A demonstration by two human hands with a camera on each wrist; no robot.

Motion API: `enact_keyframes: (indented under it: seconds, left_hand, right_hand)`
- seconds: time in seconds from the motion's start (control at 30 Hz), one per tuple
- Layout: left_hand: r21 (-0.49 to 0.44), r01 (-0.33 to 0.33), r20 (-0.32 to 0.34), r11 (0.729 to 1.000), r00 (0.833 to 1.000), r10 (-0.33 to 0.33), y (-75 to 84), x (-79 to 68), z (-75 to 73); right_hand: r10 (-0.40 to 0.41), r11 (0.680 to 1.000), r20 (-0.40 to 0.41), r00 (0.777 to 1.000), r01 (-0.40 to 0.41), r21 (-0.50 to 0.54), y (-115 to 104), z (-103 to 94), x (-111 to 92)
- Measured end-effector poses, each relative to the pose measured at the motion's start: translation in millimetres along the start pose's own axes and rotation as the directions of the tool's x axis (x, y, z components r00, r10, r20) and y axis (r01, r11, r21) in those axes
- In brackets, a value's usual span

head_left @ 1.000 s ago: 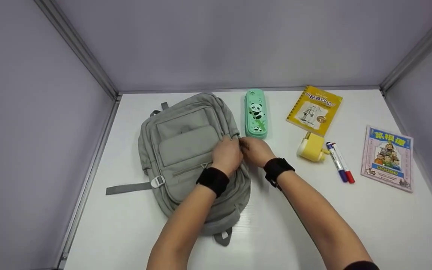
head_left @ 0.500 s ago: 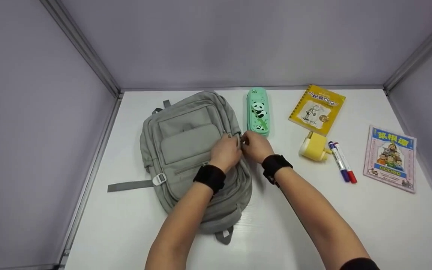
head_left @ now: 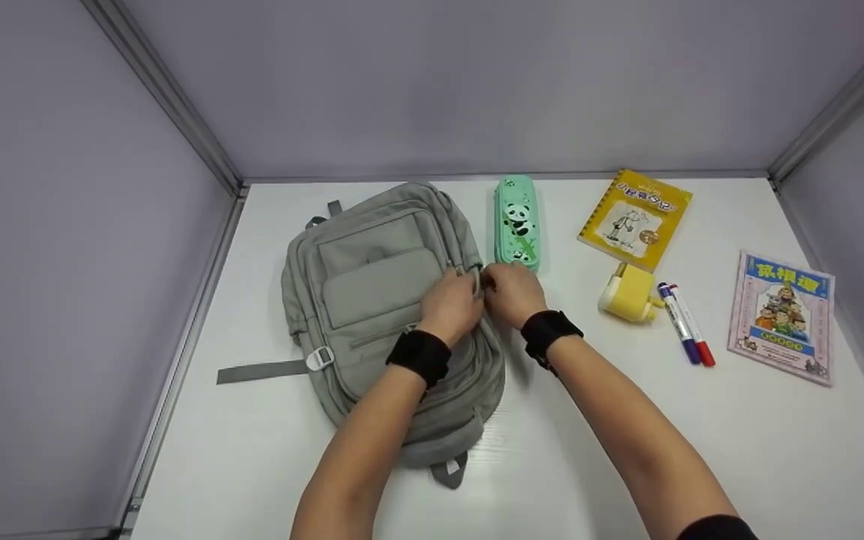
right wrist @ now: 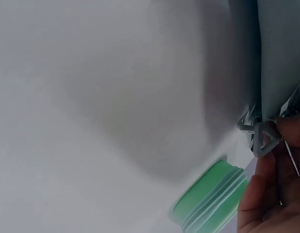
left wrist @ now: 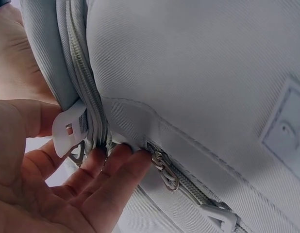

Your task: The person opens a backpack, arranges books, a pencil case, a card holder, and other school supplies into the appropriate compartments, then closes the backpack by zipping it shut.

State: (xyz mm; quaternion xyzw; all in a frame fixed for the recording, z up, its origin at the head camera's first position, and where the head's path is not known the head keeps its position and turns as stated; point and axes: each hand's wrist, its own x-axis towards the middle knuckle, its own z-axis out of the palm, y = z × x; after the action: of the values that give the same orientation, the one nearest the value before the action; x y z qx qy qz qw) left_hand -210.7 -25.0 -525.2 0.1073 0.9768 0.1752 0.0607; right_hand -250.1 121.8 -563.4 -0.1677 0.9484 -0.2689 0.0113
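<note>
A grey backpack (head_left: 383,289) lies front side up, left of the table's middle. My left hand (head_left: 449,304) grips its right edge. In the left wrist view, that hand's thumb and fingers curl in around a white plastic buckle (left wrist: 67,127) and the main zipper (left wrist: 79,58), fingertips against the fabric beside a front pocket zipper (left wrist: 189,187). From the other side, my right hand (head_left: 514,294) meets it at the same edge. In the right wrist view, right thumb and fingers pinch a loop-shaped zipper pull (right wrist: 264,139); part of this hand is out of frame.
A green panda pencil case (head_left: 517,223) stands just beyond my right hand. Further right lie a yellow book (head_left: 634,219), a yellow pencil sharpener (head_left: 628,294), two markers (head_left: 685,324) and a pink-and-blue book (head_left: 781,316). Grey panels (head_left: 507,90) enclose the table's back and sides.
Both hands stay at the same spot on the backpack's edge, with only slight finger and wrist shifts. The head view has moved slightly; the loose items stay put.
</note>
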Motion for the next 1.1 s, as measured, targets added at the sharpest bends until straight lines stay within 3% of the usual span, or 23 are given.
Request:
enact_keyframes:
  seconds: [0.4,0.7,0.9,1.1]
  left_hand:
    - [0.02,-0.005,-0.018,1.0,1.0,0.006,2.4,2.0,2.5]
    - [0.037,0.044,-0.004,0.998,0.999,-0.044,2.5,5.4,3.2]
    - [0.051,0.097,0.014,0.994,0.995,-0.098,5.0,6.7,2.5]
    - [0.051,0.104,0.007,0.993,0.995,-0.104,7.9,7.7,1.2]
  right_hand:
    - [-0.085,0.993,-0.101,0.991,0.077,-0.086,11.8,-1.2,-7.7]
    - [-0.078,0.995,-0.079,0.994,0.072,-0.069,15.6,-10.6,-26.8]
    - [-0.121,0.99,-0.07,0.99,0.116,-0.077,17.6,-13.6,-39.1]
    - [-0.173,0.982,-0.096,0.98,0.165,-0.088,17.3,-13.9,-50.4]
